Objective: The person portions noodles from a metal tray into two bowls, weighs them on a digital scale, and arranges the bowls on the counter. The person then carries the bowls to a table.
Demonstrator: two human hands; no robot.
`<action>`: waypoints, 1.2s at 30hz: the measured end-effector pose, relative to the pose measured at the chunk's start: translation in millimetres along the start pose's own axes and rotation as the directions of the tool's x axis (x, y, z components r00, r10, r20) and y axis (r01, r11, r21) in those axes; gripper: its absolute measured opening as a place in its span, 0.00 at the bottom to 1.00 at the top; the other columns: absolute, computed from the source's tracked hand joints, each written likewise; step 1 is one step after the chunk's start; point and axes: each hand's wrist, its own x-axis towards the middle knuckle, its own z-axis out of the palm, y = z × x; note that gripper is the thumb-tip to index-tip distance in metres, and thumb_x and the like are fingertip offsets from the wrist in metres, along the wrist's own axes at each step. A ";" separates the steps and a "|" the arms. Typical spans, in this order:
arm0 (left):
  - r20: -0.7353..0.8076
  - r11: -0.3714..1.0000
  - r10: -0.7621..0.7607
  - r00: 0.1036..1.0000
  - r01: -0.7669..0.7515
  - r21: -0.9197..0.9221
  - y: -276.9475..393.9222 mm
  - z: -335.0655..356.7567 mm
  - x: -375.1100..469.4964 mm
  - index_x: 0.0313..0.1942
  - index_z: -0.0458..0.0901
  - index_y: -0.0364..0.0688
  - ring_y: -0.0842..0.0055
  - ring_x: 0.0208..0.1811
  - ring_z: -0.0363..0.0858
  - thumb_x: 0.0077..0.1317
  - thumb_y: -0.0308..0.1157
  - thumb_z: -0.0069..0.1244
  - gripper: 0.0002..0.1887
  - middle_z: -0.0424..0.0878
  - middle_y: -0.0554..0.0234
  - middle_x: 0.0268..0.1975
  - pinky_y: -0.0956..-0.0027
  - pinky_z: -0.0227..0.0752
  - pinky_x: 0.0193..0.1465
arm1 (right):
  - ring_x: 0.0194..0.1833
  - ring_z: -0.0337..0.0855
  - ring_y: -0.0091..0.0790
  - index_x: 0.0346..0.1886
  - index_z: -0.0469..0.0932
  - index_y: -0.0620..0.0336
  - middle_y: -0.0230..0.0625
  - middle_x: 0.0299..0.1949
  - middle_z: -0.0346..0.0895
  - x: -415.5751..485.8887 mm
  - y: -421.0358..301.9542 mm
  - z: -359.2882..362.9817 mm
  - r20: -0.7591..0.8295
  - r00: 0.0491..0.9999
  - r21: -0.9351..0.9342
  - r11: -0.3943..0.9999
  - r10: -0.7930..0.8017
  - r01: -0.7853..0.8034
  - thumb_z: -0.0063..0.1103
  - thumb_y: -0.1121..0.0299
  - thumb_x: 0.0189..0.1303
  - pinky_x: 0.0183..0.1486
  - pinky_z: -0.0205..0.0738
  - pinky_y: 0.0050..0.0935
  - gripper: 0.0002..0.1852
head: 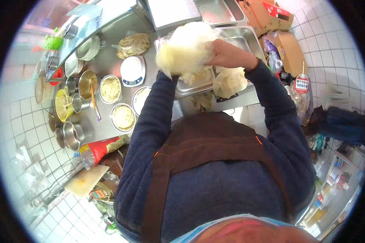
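A large, blurred, pale yellow-white bundle point(187, 50), partly in clear plastic, is held up over a steel tray. My right hand point(229, 54) grips its right side. My left sleeve ends at the bundle's lower left, and the bundle hides my left hand from view. Beneath lies the rectangular steel tray point(197, 90), holding pale pieces point(197, 77). A pale, crumpled sheet-like piece point(230, 82) lies at the tray's right front, partly over its rim.
Left on the steel counter point(105, 123) are a digital kitchen scale point(132, 71), bowls of noodles point(110, 89), a bagged brownish food point(133, 45), steel pots point(74, 135) and a yellow container point(64, 104). Cardboard boxes point(290, 53) stand right; another steel pan point(222, 12) sits behind.
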 end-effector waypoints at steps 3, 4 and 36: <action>-0.082 0.993 0.008 0.997 0.002 0.116 2.4 -32.7 -8.6 0.64 0.70 0.39 0.57 0.63 0.74 0.70 0.51 0.47 0.31 0.74 0.47 0.63 0.49 0.68 0.67 | 0.42 0.83 0.60 0.47 0.79 0.62 0.56 0.36 0.82 -12.1 32.0 39.4 0.113 0.982 -0.226 0.966 0.153 -0.124 0.61 0.65 0.60 0.46 0.77 0.50 0.15; -0.145 0.986 0.018 0.989 0.007 0.169 1.8 -46.6 -10.3 0.62 0.73 0.37 0.58 0.61 0.77 0.70 0.49 0.48 0.28 0.77 0.48 0.61 0.51 0.70 0.66 | 0.41 0.83 0.61 0.46 0.78 0.61 0.57 0.36 0.82 -20.0 42.7 52.7 0.123 0.987 -0.189 0.978 0.107 -0.082 0.60 0.66 0.60 0.45 0.77 0.51 0.13; -0.281 0.293 0.688 0.669 0.099 0.951 5.3 -141.6 -5.8 0.58 0.76 0.34 0.70 0.49 0.81 0.66 0.26 0.56 0.21 0.84 0.58 0.51 0.66 0.73 0.56 | 0.39 0.81 0.55 0.30 0.80 0.61 0.49 0.29 0.79 -93.4 75.7 118.1 -0.135 0.968 -0.232 0.942 0.213 -0.240 0.60 0.59 0.63 0.46 0.72 0.51 0.14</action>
